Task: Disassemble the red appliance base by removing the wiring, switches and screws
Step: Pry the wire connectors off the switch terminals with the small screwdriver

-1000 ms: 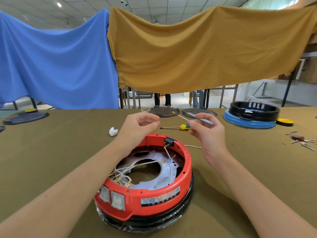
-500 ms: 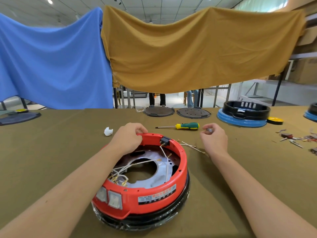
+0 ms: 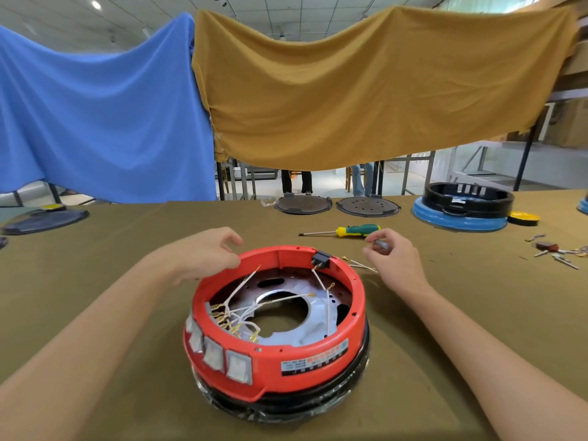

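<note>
On the olive table (image 3: 95,281), the red appliance base (image 3: 286,361) sits centered; the left hand (image 3: 203,256) steadies its rim (fingers loosely curled), while the right hand (image 3: 393,257) pinches a small grey part (image 3: 380,244).

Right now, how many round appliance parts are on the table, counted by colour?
Red base: 1
Black ring on blue base: 1
Dark flat plates, far edge: 2
Dark flat plate, far left: 1
Yellow disc: 1
Total: 6; others at the frame edges are cut off.
</note>
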Demonstrator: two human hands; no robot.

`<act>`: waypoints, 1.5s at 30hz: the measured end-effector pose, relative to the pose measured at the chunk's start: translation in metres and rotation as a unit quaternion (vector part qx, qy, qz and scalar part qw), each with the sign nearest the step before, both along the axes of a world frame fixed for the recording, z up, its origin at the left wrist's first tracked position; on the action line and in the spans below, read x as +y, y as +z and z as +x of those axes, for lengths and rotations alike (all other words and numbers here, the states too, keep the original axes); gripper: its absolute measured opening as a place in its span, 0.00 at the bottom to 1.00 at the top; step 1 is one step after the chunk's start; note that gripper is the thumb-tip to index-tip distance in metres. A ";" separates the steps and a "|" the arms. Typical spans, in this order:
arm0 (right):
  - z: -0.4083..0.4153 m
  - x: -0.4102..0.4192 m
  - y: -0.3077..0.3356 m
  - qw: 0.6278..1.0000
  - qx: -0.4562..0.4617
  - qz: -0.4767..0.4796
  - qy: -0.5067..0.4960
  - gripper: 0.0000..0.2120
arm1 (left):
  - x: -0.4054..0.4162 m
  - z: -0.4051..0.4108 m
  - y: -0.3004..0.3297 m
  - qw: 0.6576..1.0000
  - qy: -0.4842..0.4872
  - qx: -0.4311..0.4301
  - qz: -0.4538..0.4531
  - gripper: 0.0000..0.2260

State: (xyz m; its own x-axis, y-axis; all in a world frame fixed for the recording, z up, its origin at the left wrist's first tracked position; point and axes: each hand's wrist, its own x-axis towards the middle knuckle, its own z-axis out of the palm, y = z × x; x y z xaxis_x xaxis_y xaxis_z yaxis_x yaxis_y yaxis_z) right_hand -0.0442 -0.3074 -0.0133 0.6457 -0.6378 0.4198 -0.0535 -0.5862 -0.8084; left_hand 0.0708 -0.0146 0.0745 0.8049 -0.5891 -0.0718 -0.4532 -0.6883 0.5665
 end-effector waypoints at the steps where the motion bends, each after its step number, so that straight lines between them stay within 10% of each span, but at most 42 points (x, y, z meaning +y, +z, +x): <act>1: -0.001 0.002 0.002 1.000 -0.014 0.006 0.014 0.07 | 0.006 -0.001 -0.004 1.000 0.011 0.016 -0.003 0.15; 19: 0.003 0.029 0.013 0.917 -0.098 0.292 0.253 0.17 | -0.069 0.021 -0.007 0.968 -0.245 -0.032 -0.040 0.06; 30: 0.003 0.034 0.020 0.880 -0.009 0.305 0.364 0.22 | 0.041 -0.015 0.002 0.994 0.002 0.112 0.000 0.20; 45: -0.004 0.029 0.028 0.892 -0.040 0.311 0.327 0.14 | 0.021 -0.025 -0.009 0.982 -0.045 0.125 -0.131 0.16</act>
State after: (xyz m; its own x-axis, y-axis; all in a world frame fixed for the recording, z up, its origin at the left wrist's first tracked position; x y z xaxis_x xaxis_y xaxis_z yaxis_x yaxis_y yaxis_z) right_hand -0.0477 -0.2783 0.0144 0.9488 -0.2617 0.1771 0.2070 0.0912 -0.9741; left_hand 0.0454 0.0066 0.0658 0.7256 -0.6811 -0.0974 -0.3288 -0.4676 0.8205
